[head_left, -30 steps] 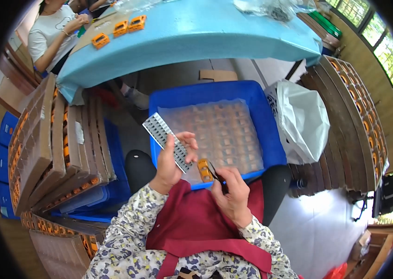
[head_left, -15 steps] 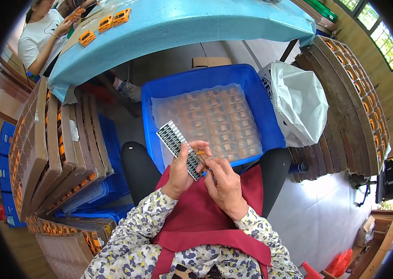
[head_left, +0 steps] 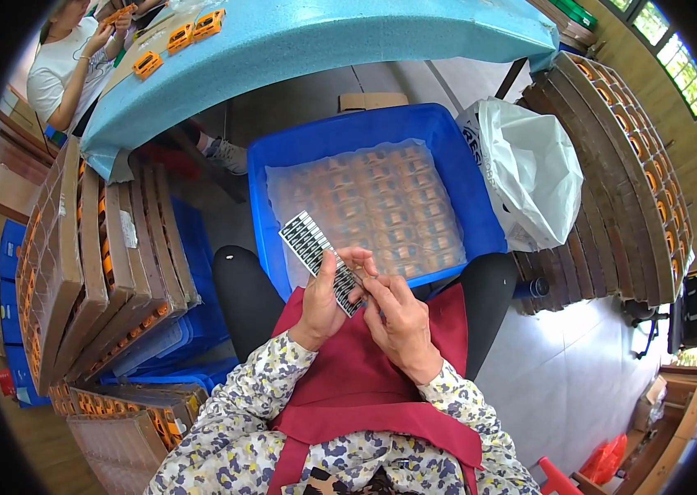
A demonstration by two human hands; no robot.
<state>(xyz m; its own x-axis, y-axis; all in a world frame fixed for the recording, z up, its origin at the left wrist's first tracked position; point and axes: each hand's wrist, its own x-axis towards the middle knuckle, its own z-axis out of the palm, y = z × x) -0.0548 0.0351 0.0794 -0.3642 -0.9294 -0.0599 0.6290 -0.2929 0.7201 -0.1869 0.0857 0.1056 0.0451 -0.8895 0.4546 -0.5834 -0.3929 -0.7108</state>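
Note:
My left hand (head_left: pixel 321 305) grips a narrow sheet of black-and-white labels (head_left: pixel 306 242), which slants up and to the left over my lap. Close against its lower end, my right hand (head_left: pixel 402 322) is closed in a pinch, fingertips meeting the left fingers. Whatever lies between those fingertips is hidden. Just beyond both hands, a blue bin (head_left: pixel 357 129) holds a translucent sheet (head_left: pixel 289 188), with rows of orange pieces showing dimly through it.
A table with a light-blue cover (head_left: pixel 307 41) bears several orange devices (head_left: pixel 181 38); a co-worker (head_left: pixel 64 70) sits at its left. Stacked trays (head_left: pixel 101 264) stand left, more trays (head_left: pixel 612 165) right. A white bag (head_left: pixel 534 169) leans by the bin.
The view has shifted slightly. An orange bit seen between my hands earlier no longer shows. My grip on the label sheet stays the same, and the co-worker's hands have risen a little.

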